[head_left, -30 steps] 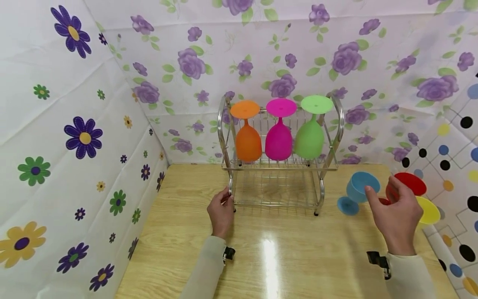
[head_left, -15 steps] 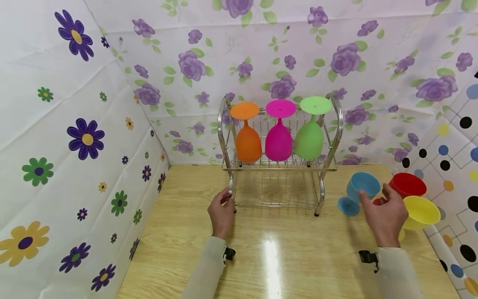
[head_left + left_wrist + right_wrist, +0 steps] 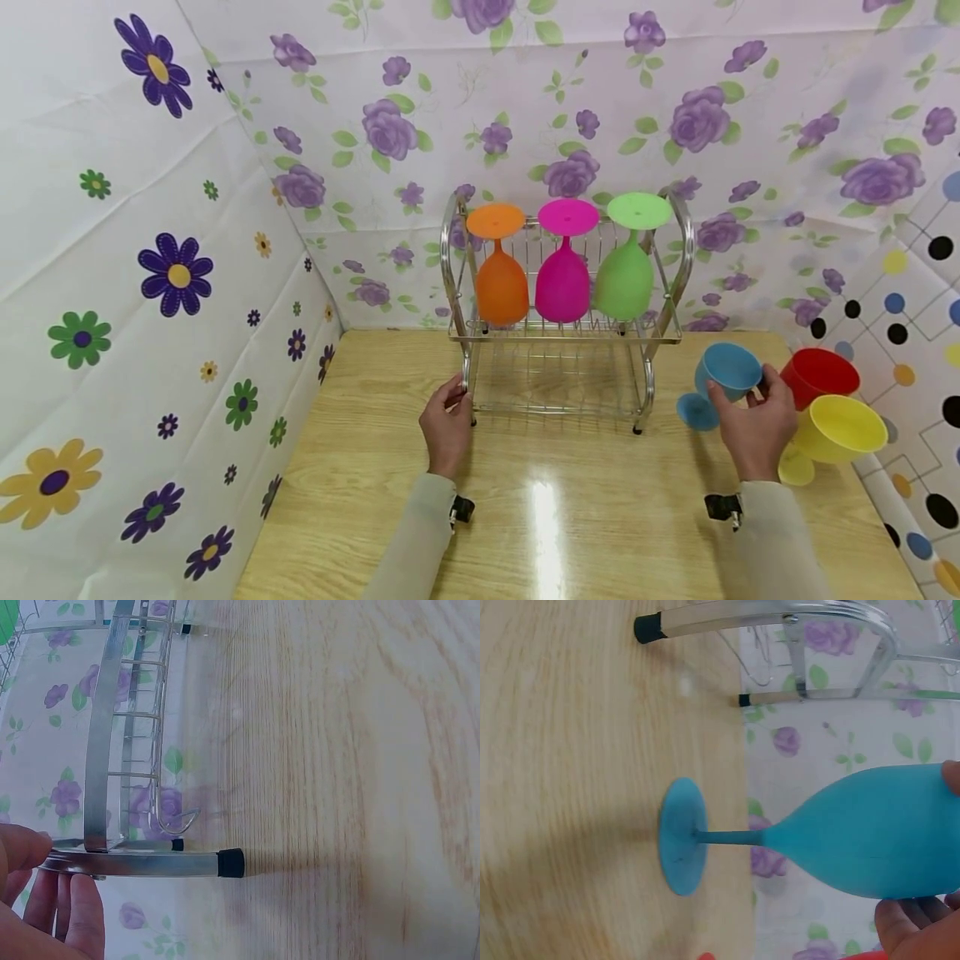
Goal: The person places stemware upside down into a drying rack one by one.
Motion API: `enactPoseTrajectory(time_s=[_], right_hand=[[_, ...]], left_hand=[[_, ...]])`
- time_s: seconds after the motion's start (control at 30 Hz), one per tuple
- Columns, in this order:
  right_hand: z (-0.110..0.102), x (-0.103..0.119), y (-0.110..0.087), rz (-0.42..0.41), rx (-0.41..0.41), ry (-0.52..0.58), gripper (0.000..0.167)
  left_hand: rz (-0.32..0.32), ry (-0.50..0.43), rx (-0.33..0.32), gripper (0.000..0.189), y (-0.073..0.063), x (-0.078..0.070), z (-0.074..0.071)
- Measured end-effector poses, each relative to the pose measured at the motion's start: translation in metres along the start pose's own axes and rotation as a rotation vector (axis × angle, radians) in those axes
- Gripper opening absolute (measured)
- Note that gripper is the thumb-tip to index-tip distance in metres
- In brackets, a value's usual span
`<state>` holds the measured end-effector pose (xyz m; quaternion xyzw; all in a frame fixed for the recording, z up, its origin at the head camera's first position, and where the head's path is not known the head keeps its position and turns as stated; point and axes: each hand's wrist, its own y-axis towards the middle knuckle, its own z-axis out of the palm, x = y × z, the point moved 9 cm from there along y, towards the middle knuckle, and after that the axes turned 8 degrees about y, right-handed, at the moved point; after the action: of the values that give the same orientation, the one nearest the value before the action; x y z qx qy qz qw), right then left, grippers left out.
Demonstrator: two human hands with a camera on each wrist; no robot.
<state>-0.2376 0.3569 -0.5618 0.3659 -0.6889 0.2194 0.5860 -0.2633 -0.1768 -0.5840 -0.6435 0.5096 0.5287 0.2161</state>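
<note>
At the lower left leg of the chrome dish rack [image 3: 566, 339], my left hand [image 3: 447, 433] pinches the metal tube [image 3: 150, 864] between thumb and fingers. My right hand [image 3: 759, 435] has its thumb and fingers on opposite sides of the bowl of a blue goblet [image 3: 727, 372]. That goblet is upright, its round foot [image 3: 682, 836] at the tabletop. Upside down on the rack's upper tier stand an orange goblet [image 3: 502, 289], a pink goblet [image 3: 562, 290] and a green goblet [image 3: 625, 287].
Right of my right hand stand a red goblet [image 3: 819, 377] and a yellow goblet [image 3: 840, 429], both upright. Flowered sheets rise behind and to the left of the wooden table [image 3: 360, 417]; a dotted sheet [image 3: 922, 333] hangs along its right edge.
My right hand has moved left from in front of the red and yellow goblets onto the blue goblet's bowl. My left hand keeps its hold on the rack.
</note>
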Motion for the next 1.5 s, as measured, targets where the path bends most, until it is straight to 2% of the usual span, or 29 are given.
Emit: enactPoseTrajectory(time_s=[0.17,0.43,0.73,0.97,1.27,1.5], right_hand=[[0.004,-0.011,0.001,0.021,-0.009,0.059,0.084],[0.010,-0.027,0.001,0.074,0.029,0.126,0.082],[0.012,-0.030,0.001,0.037,0.031,0.154,0.081],[0.013,-0.031,0.001,0.041,0.028,0.166,0.080],[0.009,-0.017,-0.003,-0.002,0.056,0.155,0.078],[-0.001,0.007,-0.009,-0.119,0.063,0.149,0.075]], left_hand=[[0.009,-0.007,0.003,0.039,-0.001,0.001,0.000],[-0.013,-0.034,0.028,0.038,-0.003,0.006,0.002],[0.007,-0.033,0.024,0.038,-0.004,0.005,0.003],[0.008,-0.031,0.032,0.038,-0.004,0.006,0.003],[0.012,-0.024,0.030,0.038,-0.004,0.003,0.002],[0.013,-0.012,0.027,0.039,-0.003,-0.001,0.000]])
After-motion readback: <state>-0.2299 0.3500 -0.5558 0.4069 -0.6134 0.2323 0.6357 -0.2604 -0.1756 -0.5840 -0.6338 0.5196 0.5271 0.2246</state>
